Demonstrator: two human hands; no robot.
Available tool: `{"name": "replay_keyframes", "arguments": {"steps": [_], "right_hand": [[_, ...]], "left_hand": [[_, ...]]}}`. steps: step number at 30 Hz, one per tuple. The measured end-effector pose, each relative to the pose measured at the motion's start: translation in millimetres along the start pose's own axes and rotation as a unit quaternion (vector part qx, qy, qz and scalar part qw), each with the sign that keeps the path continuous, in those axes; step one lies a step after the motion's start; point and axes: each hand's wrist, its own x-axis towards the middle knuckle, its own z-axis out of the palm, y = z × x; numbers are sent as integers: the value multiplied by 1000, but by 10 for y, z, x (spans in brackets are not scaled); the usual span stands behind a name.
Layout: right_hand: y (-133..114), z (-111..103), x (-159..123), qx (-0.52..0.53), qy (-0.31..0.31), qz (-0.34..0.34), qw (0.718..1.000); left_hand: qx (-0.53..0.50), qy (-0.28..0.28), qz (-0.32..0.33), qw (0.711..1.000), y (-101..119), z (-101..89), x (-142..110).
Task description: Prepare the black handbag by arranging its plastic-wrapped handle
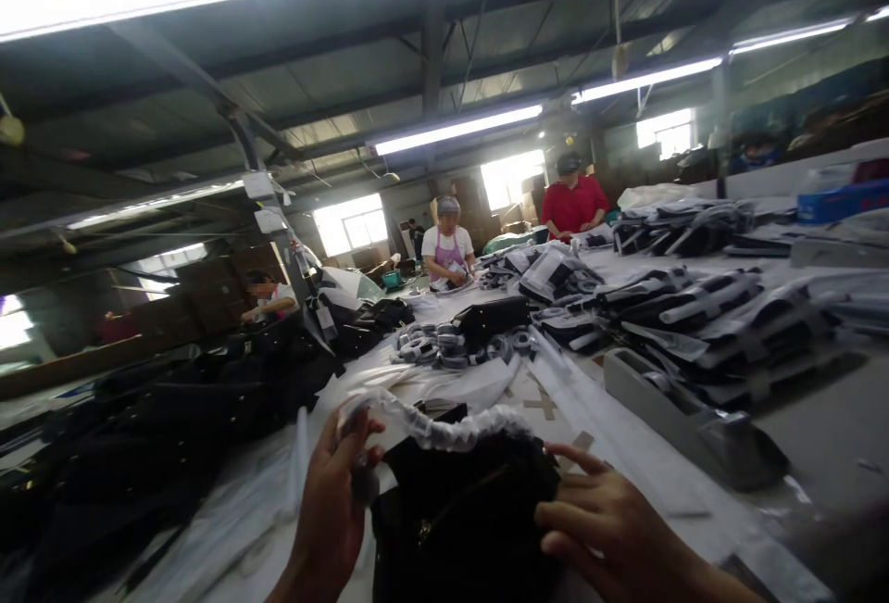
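A black handbag (462, 510) stands in front of me on the white-covered table (625, 455). Its handle (444, 427) is wrapped in white foam or plastic and arches over the bag's top. My left hand (333, 501) is closed round the wrapped handle at its left end. My right hand (604, 529) rests on the right side of the bag, fingers stretched out and apart. Nothing sits inside the right hand.
A grey tape dispenser (687, 422) lies to the right. Rows of bagged black items (694, 307) cover the table's right side, a heap of black bags (173, 427) the left. Rolled straps (444, 348) lie ahead. Three other people work at the far end (448, 251).
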Motion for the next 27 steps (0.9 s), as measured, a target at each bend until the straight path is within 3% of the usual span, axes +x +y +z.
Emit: {"name": "replay_keyframes", "arguments": {"steps": [2, 6, 9, 12, 14, 17, 20, 23, 27], "right_hand": [[-33, 23, 178, -62, -8, 30, 998], [-176, 27, 639, -107, -48, 115, 986], [-262, 114, 873, -45, 4, 161, 986], [-263, 275, 985, -6, 61, 148, 987], [-239, 345, 1034, 15, 68, 135, 988], [-211, 324, 1082, 71, 15, 125, 989], [-168, 226, 1064, 143, -49, 66, 986], [-75, 154, 1003, 98, -13, 50, 994], [40, 66, 1021, 17, 22, 115, 993]], "left_hand": [[-51, -49, -49, 996, -19, 34, 51], [-3, -163, -69, 984, 167, 94, 66], [92, -210, -36, 973, 413, 109, -4], [182, -243, 0, 953, 612, 123, -65], [185, -265, 7, 946, 683, 141, -76], [141, -267, 7, 953, 706, 161, -48], [128, -224, 14, 966, 673, 141, -1], [117, -211, 0, 971, 624, 106, 28], [81, -274, -12, 958, 594, 149, -5]]}}
